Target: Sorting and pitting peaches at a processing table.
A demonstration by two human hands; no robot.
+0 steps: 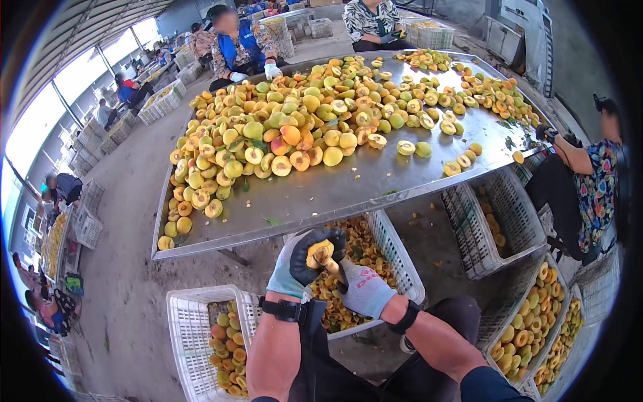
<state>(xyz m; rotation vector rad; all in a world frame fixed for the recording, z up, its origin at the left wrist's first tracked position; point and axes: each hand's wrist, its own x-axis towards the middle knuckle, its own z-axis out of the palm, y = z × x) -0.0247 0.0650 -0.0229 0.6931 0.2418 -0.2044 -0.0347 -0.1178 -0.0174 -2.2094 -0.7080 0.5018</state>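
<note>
My left hand (300, 259), in a grey knit glove with a dark coated palm, holds a cut yellow stone fruit (319, 253), likely an apricot or peach, with its brown centre facing up. Close against it is my right hand (365, 285), gloved the same way, its fingers closed on a slim tool or strip that I cannot make out. Both hands are just beyond the near edge of a metal table (301, 206). Beneath them stands a white plastic crate (397, 259) with many small fruit pieces and scraps. A large heap of halved and whole fruit (281, 120) covers much of the tabletop.
A white crate (188, 321) with fruit stands at my left. More crates stand at my right, one nearly full of fruit halves (527, 321), another (497, 226) partly filled. People sit across the table and at its right end. A raised metal rim (271, 233) borders the table.
</note>
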